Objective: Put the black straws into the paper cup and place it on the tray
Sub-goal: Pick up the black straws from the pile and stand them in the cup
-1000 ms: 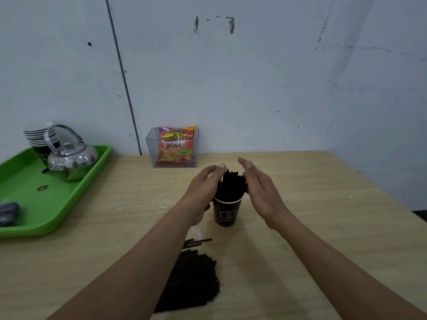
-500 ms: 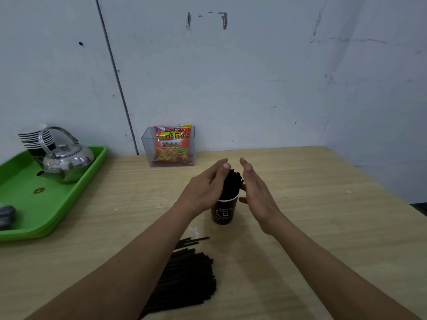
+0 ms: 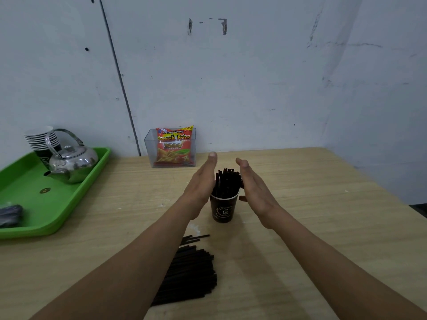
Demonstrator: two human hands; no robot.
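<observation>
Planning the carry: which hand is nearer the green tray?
Left. The left hand is between the green tray and the paper cup; the right hand is beyond the cup, on its far side.

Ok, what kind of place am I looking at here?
Probably a drinks-and-snack prep corner, perhaps a café back room: stacked paper cups and a metal kettle on a green tray, plus a snack packet in a clear box.

Cup (image 3: pixel 223 207) w/ straws (image 3: pixel 227 181) mid-table (image 3: pixel 323 215); loose straws (image 3: pixel 189 276) in front; tray (image 3: pixel 34 204) w/ kettle (image 3: pixel 71 163) far left.
</observation>
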